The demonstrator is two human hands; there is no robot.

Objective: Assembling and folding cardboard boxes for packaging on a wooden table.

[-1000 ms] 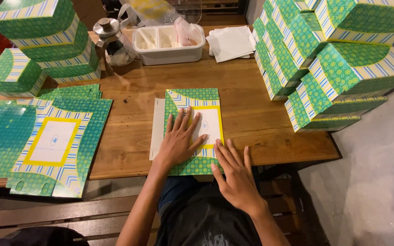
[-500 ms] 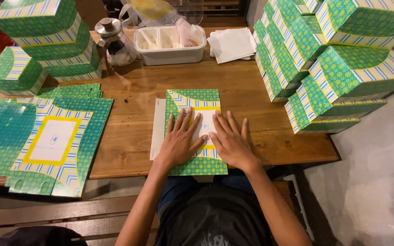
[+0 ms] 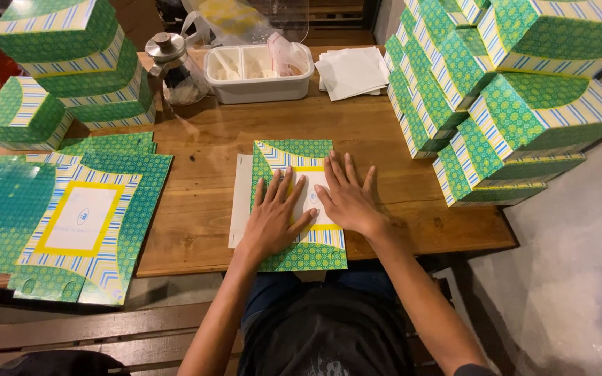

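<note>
both hands [image 3: 311, 205] flat on folded box blank [image 3: 299, 209]; white tub [image 3: 259, 87] holds packets.

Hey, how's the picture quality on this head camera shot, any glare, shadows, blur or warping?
Head view: sharp on both hands, left hand and right hand, flat on the green and yellow patterned cardboard sheet; soft shadows beside the fingers; mild sheen on the brown wooden table; wide-lens bending leans the stacked green patterned boxes outward; the top edge is dim.
</note>
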